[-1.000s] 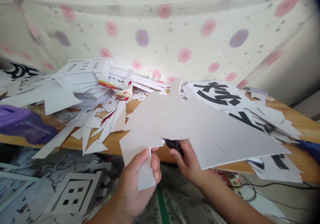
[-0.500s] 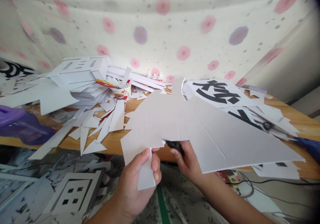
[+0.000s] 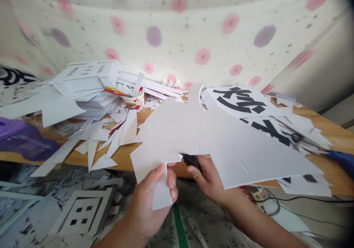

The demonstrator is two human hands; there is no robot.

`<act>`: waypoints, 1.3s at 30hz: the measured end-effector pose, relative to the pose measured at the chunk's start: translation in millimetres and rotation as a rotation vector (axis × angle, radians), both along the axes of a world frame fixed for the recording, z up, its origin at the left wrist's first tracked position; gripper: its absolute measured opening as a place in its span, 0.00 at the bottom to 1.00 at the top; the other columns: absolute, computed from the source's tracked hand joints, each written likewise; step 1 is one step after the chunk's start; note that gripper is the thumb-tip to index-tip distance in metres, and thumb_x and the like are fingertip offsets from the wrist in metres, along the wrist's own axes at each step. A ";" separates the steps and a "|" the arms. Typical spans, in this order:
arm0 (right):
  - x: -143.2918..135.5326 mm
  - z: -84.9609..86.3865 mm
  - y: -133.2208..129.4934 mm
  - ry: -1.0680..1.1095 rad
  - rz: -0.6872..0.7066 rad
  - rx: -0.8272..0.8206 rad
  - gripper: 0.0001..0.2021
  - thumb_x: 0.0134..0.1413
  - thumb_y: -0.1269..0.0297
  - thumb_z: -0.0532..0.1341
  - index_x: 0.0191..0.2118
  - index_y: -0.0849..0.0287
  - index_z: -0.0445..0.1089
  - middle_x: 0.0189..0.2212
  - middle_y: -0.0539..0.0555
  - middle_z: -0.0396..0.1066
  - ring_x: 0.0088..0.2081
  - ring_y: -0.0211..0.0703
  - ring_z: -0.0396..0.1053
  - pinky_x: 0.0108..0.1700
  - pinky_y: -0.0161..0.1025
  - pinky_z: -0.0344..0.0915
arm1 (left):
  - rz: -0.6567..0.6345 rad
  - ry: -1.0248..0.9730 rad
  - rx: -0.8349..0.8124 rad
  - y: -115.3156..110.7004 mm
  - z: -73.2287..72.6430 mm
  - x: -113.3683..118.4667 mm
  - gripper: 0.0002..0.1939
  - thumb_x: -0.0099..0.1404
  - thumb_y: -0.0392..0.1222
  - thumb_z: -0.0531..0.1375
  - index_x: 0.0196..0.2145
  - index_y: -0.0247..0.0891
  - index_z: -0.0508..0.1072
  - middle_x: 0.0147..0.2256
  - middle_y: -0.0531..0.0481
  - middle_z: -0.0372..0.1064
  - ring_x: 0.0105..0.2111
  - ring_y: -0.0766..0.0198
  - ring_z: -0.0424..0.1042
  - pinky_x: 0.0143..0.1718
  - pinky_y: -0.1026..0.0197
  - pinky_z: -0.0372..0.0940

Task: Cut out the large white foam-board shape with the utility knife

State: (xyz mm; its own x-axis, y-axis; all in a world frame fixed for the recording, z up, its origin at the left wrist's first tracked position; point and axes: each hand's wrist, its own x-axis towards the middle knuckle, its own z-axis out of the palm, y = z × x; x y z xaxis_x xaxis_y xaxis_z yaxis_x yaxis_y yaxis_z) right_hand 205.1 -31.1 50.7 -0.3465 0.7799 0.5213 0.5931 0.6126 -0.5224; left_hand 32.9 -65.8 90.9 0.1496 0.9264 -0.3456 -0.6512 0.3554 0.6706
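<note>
A large white foam-board sheet (image 3: 190,126) with slanting score lines and irregular edges is held up over the front of the table. My left hand (image 3: 157,192) pinches its narrow lower strip, thumb on top and fingers wrapped round the side. My right hand (image 3: 206,174) is closed around black-handled scissors (image 3: 191,161) at the sheet's notched lower edge. Their blades are mostly hidden by the sheet, and so are some of the right fingers.
White offcuts (image 3: 105,144) litter the wooden table (image 3: 329,130). At the back stand a paper cup (image 3: 135,102) of tools and a white box-like piece (image 3: 88,72). Lettered sheets (image 3: 238,100) and another pair of scissors (image 3: 297,137) lie right; a purple container (image 3: 24,141) stands left.
The sheet has tilted slightly, and its right corner has shifted a little to the left. Both hands keep the same grip, and the view has moved slightly.
</note>
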 end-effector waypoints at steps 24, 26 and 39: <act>0.1 -14.7 -4.0 -0.041 -0.123 0.067 0.16 0.66 0.53 0.50 0.51 0.54 0.66 0.37 0.59 0.74 0.40 0.56 0.72 0.44 0.51 0.69 | -0.015 0.054 0.076 -2.1 -3.3 3.3 0.13 0.53 0.50 0.68 0.27 0.38 0.73 0.17 0.56 0.62 0.16 0.71 0.58 0.17 0.69 0.58; 2.5 -15.5 -2.9 -0.078 -0.167 0.088 0.17 0.65 0.54 0.51 0.53 0.56 0.65 0.42 0.62 0.73 0.46 0.61 0.71 0.47 0.56 0.67 | -0.018 0.068 0.079 -2.2 -2.7 3.3 0.13 0.53 0.50 0.67 0.28 0.38 0.73 0.16 0.56 0.62 0.16 0.71 0.58 0.17 0.68 0.58; 4.1 4.8 -1.0 0.011 0.054 -0.056 0.19 0.65 0.54 0.52 0.58 0.55 0.61 0.42 0.59 0.73 0.45 0.56 0.71 0.55 0.55 0.63 | 0.002 0.116 0.075 3.5 -5.8 -1.1 0.17 0.51 0.51 0.68 0.19 0.38 0.67 0.15 0.56 0.62 0.16 0.71 0.59 0.18 0.67 0.58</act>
State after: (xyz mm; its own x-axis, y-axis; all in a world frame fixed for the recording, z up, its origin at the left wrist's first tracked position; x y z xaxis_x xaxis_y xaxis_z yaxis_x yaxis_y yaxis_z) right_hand 209.2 -32.2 55.5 -0.3835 0.7882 0.4813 0.5537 0.6133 -0.5633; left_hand 31.8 -62.3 85.1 0.1108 0.9505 -0.2902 -0.5686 0.3001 0.7659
